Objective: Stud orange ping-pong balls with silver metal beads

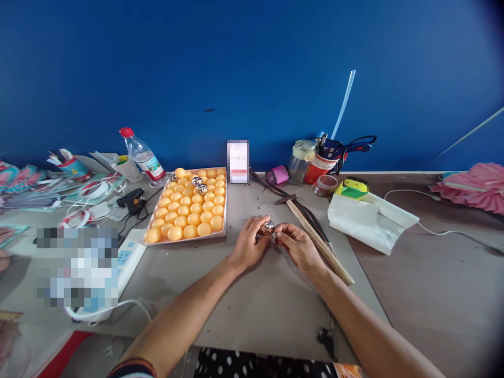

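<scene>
My left hand (pixel 252 245) is closed around a shiny silver foil-wrapped ball (pixel 268 227) above the middle of the table. Close against its right side, the thumb and fingertips of my right hand (pixel 300 245) are pinched together; what they hold, if anything, is too small to make out. To the left is a shallow white box (pixel 226 218) filled with rows of orange balls (pixel 193 219). A couple of silver foil-wrapped balls (pixel 201 189) lie on top of them. Right of my hands lies a bundle of thin wooden sticks (pixel 315 233), with a hammer head (pixel 285 199) at its far end.
At the back stand a water bottle (pixel 147 160), a phone-like screen (pixel 238 161), a jar (pixel 301 163) and a red cup of tools (pixel 321 167). A glue gun (pixel 133 200) and power strip (pixel 132 257) lie left. White paper (pixel 366 220) lies right. Another person's hand (pixel 3 258) shows far left.
</scene>
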Demonstrator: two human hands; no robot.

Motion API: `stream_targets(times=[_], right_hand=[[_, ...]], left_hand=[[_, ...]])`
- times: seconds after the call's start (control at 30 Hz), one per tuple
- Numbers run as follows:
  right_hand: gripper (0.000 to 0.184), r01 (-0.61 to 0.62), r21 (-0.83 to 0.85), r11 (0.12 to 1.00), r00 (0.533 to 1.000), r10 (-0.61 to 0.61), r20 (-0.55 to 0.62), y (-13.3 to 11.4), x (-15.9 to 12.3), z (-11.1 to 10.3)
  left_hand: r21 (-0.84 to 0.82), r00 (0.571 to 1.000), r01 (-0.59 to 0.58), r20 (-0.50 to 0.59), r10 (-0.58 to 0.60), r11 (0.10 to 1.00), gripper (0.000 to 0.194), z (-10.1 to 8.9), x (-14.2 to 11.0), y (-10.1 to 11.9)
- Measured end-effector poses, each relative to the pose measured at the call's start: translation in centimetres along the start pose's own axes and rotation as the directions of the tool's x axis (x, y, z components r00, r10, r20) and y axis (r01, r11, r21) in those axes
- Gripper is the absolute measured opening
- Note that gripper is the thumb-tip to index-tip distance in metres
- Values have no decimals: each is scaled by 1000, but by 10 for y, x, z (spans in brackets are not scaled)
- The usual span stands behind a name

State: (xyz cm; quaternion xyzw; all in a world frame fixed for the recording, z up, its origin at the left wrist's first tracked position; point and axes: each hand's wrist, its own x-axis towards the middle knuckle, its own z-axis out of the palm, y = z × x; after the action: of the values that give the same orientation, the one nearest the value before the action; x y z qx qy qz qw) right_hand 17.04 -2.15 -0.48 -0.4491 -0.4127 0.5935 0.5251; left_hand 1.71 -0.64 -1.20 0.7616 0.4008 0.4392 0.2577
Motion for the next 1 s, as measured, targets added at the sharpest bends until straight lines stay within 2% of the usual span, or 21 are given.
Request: stream_targets(times=[0.37, 0.67, 0.83, 0.93, 1.0], right_hand=[[21, -81, 22, 996, 996, 81, 24, 4, -1, 1], [22, -93, 18, 995, 996, 93, 15, 6, -1, -1], [25, -85, -44, 995, 996, 84, -24, 10, -1, 1], [27, -82, -71, 994, 996, 80, -32, 8, 0, 0], [25, -25, -111, 994, 999, 21, -34, 4, 2, -3]], left_hand=[[28, 997, -63, 37, 62, 998, 40, 0, -2, -2], [64, 991, -130, 49, 127, 989, 38, 1, -3, -3], [86, 988, -147, 64, 142, 985, 37, 1, -3, -1], [70, 992, -117, 60, 113, 991, 38, 1, -3, 1], [57, 994, -101, 51, 98, 993, 39, 0, -3, 3]])
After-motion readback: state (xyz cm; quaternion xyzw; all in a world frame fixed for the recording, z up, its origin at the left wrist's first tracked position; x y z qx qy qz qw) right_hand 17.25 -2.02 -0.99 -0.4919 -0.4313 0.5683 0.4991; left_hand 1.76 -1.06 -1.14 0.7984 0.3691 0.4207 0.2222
